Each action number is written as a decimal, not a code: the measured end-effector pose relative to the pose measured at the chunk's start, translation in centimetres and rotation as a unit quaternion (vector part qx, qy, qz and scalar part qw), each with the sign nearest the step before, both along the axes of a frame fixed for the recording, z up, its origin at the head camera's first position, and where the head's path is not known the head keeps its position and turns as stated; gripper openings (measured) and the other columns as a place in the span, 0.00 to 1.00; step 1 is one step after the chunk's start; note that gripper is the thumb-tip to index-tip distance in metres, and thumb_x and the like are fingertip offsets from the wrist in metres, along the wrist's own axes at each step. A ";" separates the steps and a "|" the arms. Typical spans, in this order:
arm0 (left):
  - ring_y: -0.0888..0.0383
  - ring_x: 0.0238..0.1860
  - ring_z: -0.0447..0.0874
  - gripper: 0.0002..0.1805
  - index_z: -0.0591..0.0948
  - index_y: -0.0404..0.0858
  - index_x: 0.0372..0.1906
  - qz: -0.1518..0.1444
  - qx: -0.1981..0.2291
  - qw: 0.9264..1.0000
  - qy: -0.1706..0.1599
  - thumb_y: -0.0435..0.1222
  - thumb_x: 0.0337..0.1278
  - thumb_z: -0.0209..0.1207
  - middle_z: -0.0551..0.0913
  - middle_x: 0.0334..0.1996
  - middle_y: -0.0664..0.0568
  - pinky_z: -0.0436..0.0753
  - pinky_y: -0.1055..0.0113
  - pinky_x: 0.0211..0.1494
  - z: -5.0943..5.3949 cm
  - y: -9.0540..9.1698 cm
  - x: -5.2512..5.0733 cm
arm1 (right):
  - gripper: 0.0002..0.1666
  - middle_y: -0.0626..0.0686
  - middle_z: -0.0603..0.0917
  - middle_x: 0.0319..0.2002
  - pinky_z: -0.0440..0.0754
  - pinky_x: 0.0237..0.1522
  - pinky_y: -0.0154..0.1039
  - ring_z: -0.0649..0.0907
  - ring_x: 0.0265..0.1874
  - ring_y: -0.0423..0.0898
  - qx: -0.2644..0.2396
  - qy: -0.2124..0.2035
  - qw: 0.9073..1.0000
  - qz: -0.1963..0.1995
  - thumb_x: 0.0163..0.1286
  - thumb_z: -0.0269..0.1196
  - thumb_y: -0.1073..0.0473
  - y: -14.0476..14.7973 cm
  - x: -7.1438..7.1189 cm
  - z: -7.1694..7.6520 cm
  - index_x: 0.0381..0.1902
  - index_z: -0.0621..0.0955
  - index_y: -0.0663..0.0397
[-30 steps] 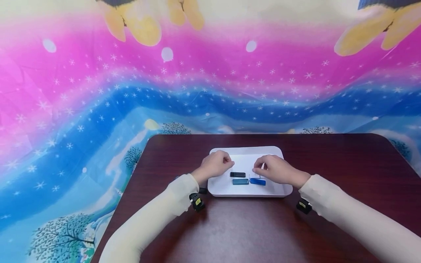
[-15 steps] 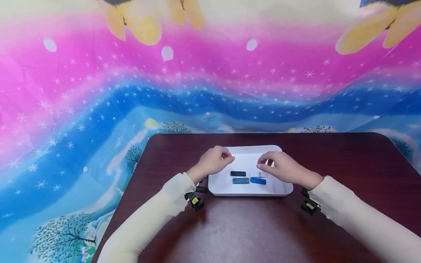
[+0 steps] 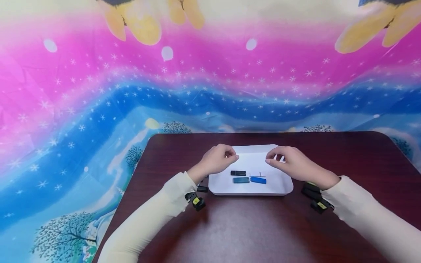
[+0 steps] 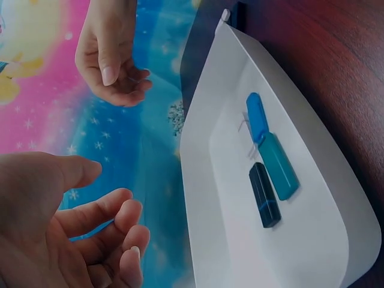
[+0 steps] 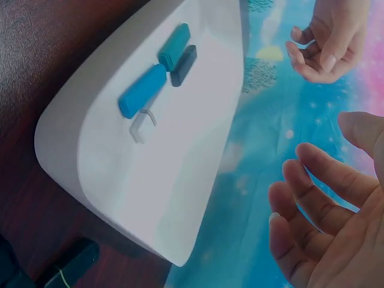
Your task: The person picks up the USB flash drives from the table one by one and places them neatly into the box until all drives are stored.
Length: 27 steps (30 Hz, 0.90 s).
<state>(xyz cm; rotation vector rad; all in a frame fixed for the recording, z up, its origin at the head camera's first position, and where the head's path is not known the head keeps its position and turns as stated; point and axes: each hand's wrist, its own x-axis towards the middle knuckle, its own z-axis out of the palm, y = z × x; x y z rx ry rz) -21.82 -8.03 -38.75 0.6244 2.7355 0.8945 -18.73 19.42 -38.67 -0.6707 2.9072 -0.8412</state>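
A white tray [image 3: 223,189] holds a black USB stick [image 3: 238,173], a teal USB stick [image 3: 241,180] and a blue USB stick [image 3: 258,180], lying close together. Beside the blue one is a small whitish, bracket-shaped piece [image 5: 135,127], seen most plainly in the right wrist view. Above the tray's left side hovers my left hand [image 3: 217,159], fingers loosely bent. My right hand [image 3: 297,166] is over the right edge, relaxed in the same way. Both wrist views show daylight between thumb and fingers, and neither hand holds or touches anything.
The tray stands on a dark reddish-brown table [image 3: 250,226]. Behind the table hangs a pink and blue patterned cloth [image 3: 210,73]. Black straps with small devices [image 3: 196,201] sit at both wrists, below the cream sleeves [image 3: 154,212].
My right hand has drawn up and to the right, away from the whitish piece and the blue stick. The left has risen slightly. The things in the tray keep their places.
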 end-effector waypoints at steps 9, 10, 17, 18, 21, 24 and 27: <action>0.60 0.31 0.76 0.12 0.87 0.45 0.42 -0.022 0.023 0.999 0.005 0.46 0.72 0.57 0.83 0.31 0.58 0.74 0.67 0.35 0.4 1.0 0.6 | 0.10 0.48 0.87 0.38 0.76 0.31 0.34 0.78 0.33 0.43 -0.015 0.007 1.000 -0.015 0.72 0.64 0.57 1.8 0.7 0.7 0.46 0.87 0.54; 0.60 0.31 0.76 0.12 0.87 0.45 0.42 -0.024 0.024 0.999 0.004 0.46 0.72 0.57 0.83 0.31 0.58 0.74 0.67 0.36 0.3 1.1 0.6 | 0.10 0.48 0.86 0.37 0.75 0.31 0.34 0.78 0.32 0.43 -0.016 0.008 1.000 -0.016 0.72 0.64 0.57 2.0 0.8 0.6 0.46 0.87 0.53; 0.62 0.28 0.74 0.12 0.86 0.46 0.39 -0.032 0.010 0.999 0.002 0.47 0.72 0.57 0.82 0.29 0.59 0.72 0.68 0.33 0.2 2.2 0.9 | 0.13 0.47 0.86 0.35 0.75 0.29 0.34 0.77 0.28 0.39 -0.027 0.018 0.999 -0.031 0.73 0.64 0.52 3.6 1.1 0.4 0.48 0.87 0.53; 0.62 0.28 0.74 0.12 0.86 0.47 0.39 -0.032 0.005 0.999 0.002 0.47 0.72 0.57 0.82 0.28 0.60 0.72 0.69 0.33 0.3 2.4 1.0 | 0.13 0.48 0.87 0.36 0.75 0.29 0.34 0.77 0.27 0.40 -0.026 0.018 0.999 -0.036 0.73 0.64 0.52 4.0 1.2 0.4 0.48 0.87 0.53; 0.63 0.28 0.75 0.12 0.86 0.48 0.39 -0.037 -0.013 0.999 0.003 0.48 0.72 0.56 0.83 0.30 0.61 0.72 0.70 0.32 0.3 3.2 1.2 | 0.14 0.51 0.88 0.40 0.74 0.29 0.34 0.76 0.26 0.40 -0.025 0.018 0.998 -0.050 0.73 0.64 0.51 5.0 1.4 0.0 0.48 0.87 0.53; 0.64 0.29 0.76 0.11 0.86 0.49 0.39 -0.043 -0.024 0.999 0.005 0.48 0.71 0.57 0.83 0.30 0.62 0.73 0.71 0.33 0.2 3.9 1.5 | 0.14 0.57 0.89 0.45 0.72 0.27 0.34 0.74 0.24 0.39 -0.025 0.017 0.998 -0.058 0.74 0.63 0.51 6.1 1.8 -0.5 0.49 0.87 0.54; 0.65 0.30 0.76 0.11 0.87 0.48 0.40 -0.049 -0.031 0.998 0.007 0.48 0.70 0.58 0.83 0.30 0.62 0.73 0.71 0.34 0.0 4.4 1.8 | 0.15 0.61 0.88 0.48 0.70 0.24 0.35 0.69 0.19 0.37 -0.029 0.009 0.997 -0.064 0.74 0.63 0.52 6.8 2.1 -0.9 0.49 0.86 0.55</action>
